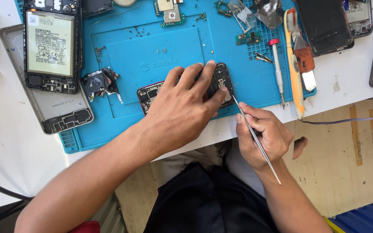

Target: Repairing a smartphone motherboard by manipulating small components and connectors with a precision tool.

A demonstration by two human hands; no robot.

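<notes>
A white desk (pixel 5 146) fills the upper part of the frame, with a blue work mat (pixel 160 47) laid across its middle and a bare wooden floor (pixel 337 164) showing at the lower right; at the upper left of the frame an opened phone with its battery exposed (pixel 50 45) lies on top of a grey back cover (pixel 61 108), partly on the mat; just right of it, at centre left, a small black loose part (pixel 101 83) rests on the mat; tiny screws are scattered on the mat above centre; in the centre the left hand (pixel 182 108) lies flat on a dark opened phone (pixel 214 82), fingers spread and pressing down on it, so most of that phone is hidden; this phone lies near the mat's lower edge; just right of it the right hand (pixel 264 133) has its grip pinched around a thin metal probe (pixel 255 138), whose tip touches the phone's right end beside the left fingertips; further right, at the upper right of the frame, a red-capped screwdriver (pixel 277 71), a yellow-handled brush (pixel 294 73) and an orange scraper (pixel 304 58) lie side by side at the mat's right edge; another dark phone body (pixel 324 26) lies beyond them.
</notes>
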